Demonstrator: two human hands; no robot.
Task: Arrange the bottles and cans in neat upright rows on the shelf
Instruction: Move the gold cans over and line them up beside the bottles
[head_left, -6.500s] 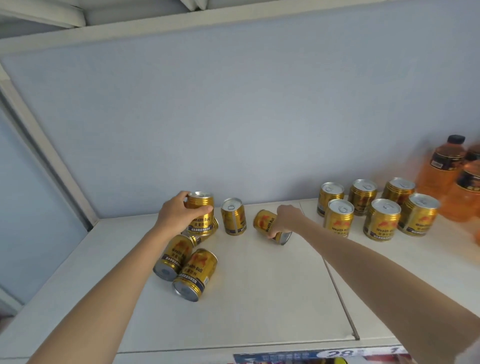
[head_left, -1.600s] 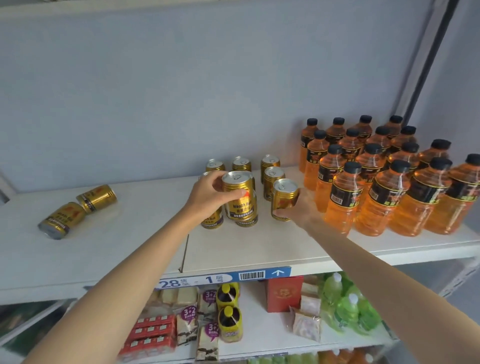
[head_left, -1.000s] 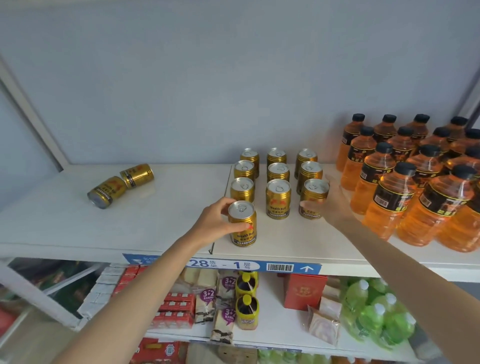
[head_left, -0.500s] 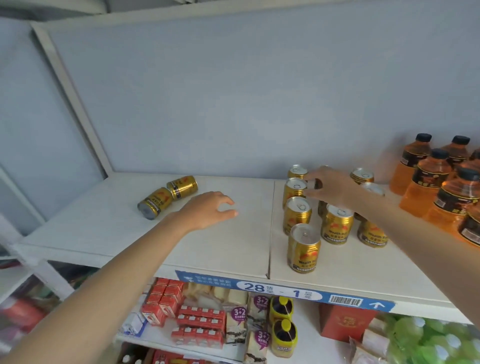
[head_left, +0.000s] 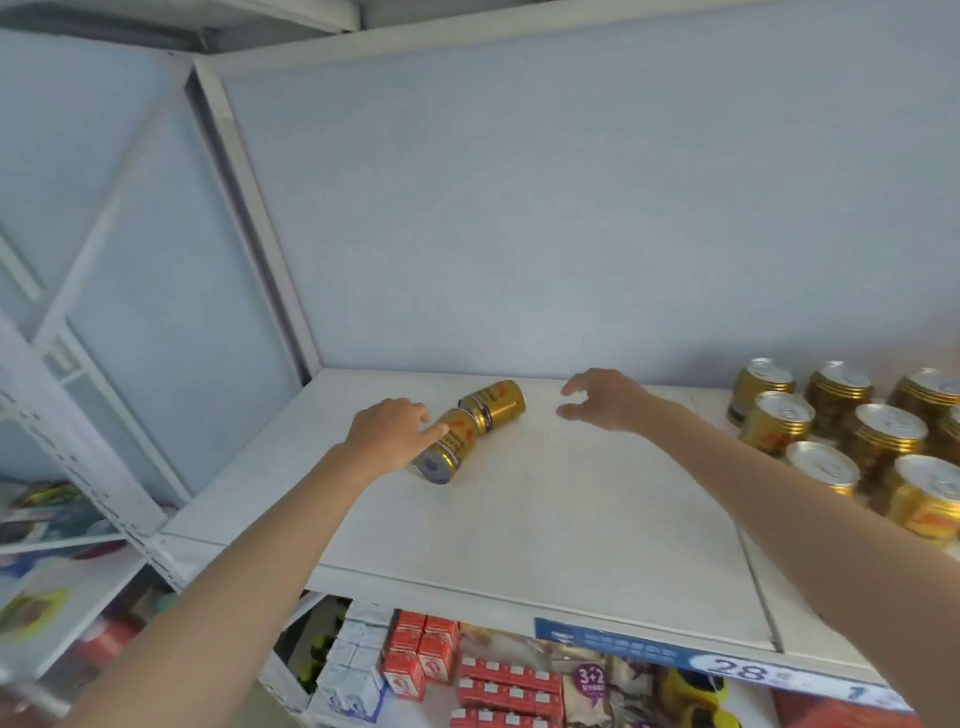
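Shelf (head_left: 545, 545), white, upper tier: two gold cans lie on their sides near the back left corner, end to end and touching. The nearer fallen can (head_left: 448, 447) shows its silver base to the viewer; the farther fallen can (head_left: 493, 405) lies just behind it, toward the back wall.

Standing cans (head_left: 852, 436): a block of gold cans is set upright in rows at the right of the shelf, well apart from the fallen pair. This part is judged done.

Left hand (head_left: 387, 436): laid over the nearer fallen can, fingers partly curled and touching its side; no full grip is seen.

Right hand (head_left: 605, 400): held above the shelf just right of the farther fallen can, fingers spread, nothing held.

Remaining: both fallen cans are to be stood upright and joined to the rows. No bottles are in view here.
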